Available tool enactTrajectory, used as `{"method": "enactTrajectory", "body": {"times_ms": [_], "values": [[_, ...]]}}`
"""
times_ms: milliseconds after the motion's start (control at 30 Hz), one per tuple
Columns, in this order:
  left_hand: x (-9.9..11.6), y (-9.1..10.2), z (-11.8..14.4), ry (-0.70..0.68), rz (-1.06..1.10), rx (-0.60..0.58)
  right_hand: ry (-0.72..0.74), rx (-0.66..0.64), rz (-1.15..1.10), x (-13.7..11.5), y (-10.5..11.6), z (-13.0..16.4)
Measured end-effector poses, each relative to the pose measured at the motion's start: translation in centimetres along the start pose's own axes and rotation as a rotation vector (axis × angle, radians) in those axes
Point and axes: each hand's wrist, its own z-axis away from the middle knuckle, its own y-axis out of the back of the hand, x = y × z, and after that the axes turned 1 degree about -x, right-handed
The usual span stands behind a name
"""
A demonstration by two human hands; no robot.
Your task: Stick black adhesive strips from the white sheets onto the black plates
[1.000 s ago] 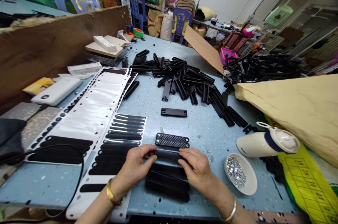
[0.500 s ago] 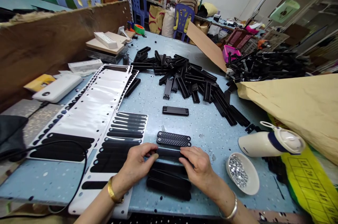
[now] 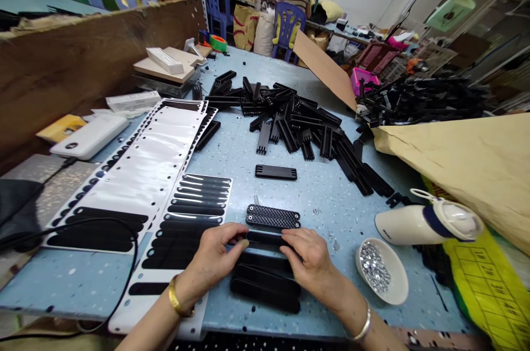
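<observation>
No visible change over last second: left hand (image 3: 215, 258) and right hand (image 3: 311, 262) remain pinched on ends of black strip (image 3: 265, 238), flat on table (image 3: 248, 163), just before grid-textured strips (image 3: 273, 217). Pressing step judged ongoing.

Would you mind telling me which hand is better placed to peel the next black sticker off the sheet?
Probably the left hand: it rests beside the sticker sheet, while the right hand sits across the black strip, nearer the bowl.

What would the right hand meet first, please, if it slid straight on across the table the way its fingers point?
Probably the left hand: the right hand points leftward along the black strip that both hold, and the left hand's fingertips grip the other end.
</observation>
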Motion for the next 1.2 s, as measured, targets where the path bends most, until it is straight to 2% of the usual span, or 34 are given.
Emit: {"method": "enactTrajectory", "body": {"times_ms": [133, 333, 867, 1200], "values": [[0.0, -0.02, -0.05, -0.039, -0.006, 0.017, -0.011, -0.011, 0.008, 0.15, -0.09, -0.04], [-0.21, -0.29, -0.04, -0.004, 0.018, 0.069, -0.02, -0.039, -0.01, 0.26, -0.04, -0.14], [-0.4, -0.21, 0.08, -0.16, -0.025, 0.064, -0.082, -0.061, -0.076, 0.08, 0.16, 0.11], [-0.75, -0.27, -0.21, -0.168, -0.046, 0.078, -0.094, 0.032, -0.158, 0.59, -0.63, 0.67]]}}
